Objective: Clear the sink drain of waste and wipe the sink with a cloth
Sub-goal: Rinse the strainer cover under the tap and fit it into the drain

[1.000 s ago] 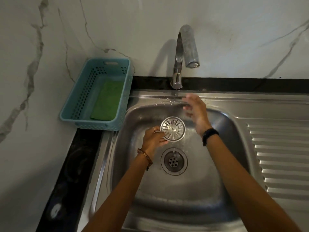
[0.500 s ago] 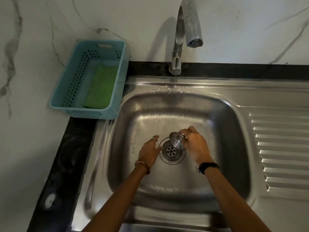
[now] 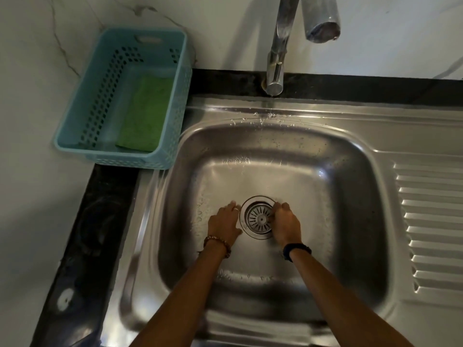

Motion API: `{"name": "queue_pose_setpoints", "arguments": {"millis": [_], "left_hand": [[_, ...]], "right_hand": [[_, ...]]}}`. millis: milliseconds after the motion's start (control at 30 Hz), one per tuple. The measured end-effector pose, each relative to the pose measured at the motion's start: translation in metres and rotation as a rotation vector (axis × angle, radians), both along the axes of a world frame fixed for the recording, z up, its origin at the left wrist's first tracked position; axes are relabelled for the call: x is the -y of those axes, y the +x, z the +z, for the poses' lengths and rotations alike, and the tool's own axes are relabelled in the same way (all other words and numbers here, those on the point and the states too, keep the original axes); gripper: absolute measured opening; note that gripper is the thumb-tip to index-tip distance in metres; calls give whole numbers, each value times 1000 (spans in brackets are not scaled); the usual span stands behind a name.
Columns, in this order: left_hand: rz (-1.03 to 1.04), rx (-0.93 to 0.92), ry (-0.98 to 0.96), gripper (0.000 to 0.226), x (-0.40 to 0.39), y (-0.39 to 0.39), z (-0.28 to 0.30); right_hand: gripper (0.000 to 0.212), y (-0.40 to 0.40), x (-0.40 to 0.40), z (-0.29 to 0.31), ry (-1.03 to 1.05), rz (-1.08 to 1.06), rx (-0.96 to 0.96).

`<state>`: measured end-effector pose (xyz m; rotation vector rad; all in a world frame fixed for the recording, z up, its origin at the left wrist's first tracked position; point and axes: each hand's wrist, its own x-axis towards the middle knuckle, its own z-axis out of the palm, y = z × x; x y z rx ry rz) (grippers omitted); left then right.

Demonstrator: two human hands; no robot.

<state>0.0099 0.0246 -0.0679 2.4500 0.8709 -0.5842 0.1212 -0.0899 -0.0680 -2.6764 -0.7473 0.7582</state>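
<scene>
Right hand [image 3: 285, 225]: fingertips curled on strainer [image 3: 259, 218] rim, grip partly hidden. Round slotted steel strainer seated in drain, sink [image 3: 313, 171] basin centre. Left hand [image 3: 223, 224]: flat, fingers relaxed, beside drain, holding nothing.

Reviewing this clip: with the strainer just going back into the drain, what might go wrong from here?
1. The strainer may sit crooked: the right hand works only its right edge, while the left hand rests flat beside the drain.
2. The sink is beaded with water, so wet fingers could lose their grip.
3. Wiping may get skipped: the green cloth lies untouched in the blue basket.
</scene>
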Motion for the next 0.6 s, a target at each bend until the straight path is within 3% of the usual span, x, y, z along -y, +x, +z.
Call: {"name": "queue_pose_setpoints", "arguments": {"millis": [233,500,600], "left_hand": [[-38,-48,65,82,10,-1,-1],[-72,-127,8,83,10,-1,5],[-3,-62,-73,59,11,4,19]], "right_hand": [[22,-9,1,-10,-44,90,129],[27,-18,0,0,-72,88,22],[23,-19,-1,20,49,10,-19]]}}
